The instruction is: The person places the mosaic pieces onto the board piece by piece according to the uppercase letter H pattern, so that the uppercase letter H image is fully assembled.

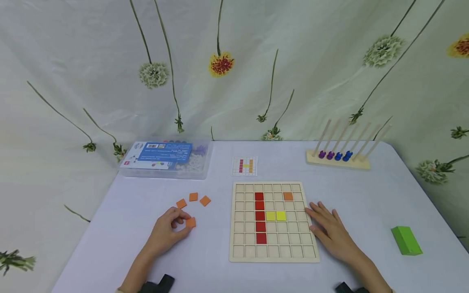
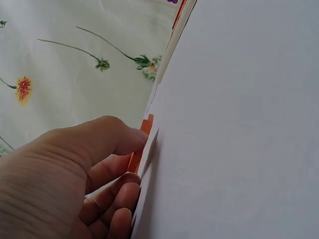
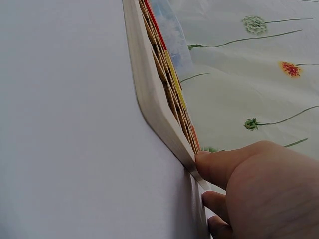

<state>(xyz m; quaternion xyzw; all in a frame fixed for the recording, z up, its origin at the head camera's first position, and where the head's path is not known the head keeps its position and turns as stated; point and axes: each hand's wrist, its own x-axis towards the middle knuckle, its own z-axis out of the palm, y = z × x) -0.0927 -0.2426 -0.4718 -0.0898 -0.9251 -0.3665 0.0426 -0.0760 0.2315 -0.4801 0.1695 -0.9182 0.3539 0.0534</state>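
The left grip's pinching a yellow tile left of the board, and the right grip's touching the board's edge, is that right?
Not quite: the head view shows the left grip pinching an orange tile, not yellow, left of the board, and the right grip touching the board's edge.

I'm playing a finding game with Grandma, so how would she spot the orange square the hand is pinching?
On the white table, find the wooden grid board. Left of it is the person's left hand. The orange square is between its thumb and fingers; the three other orange squares just beyond aren't held.
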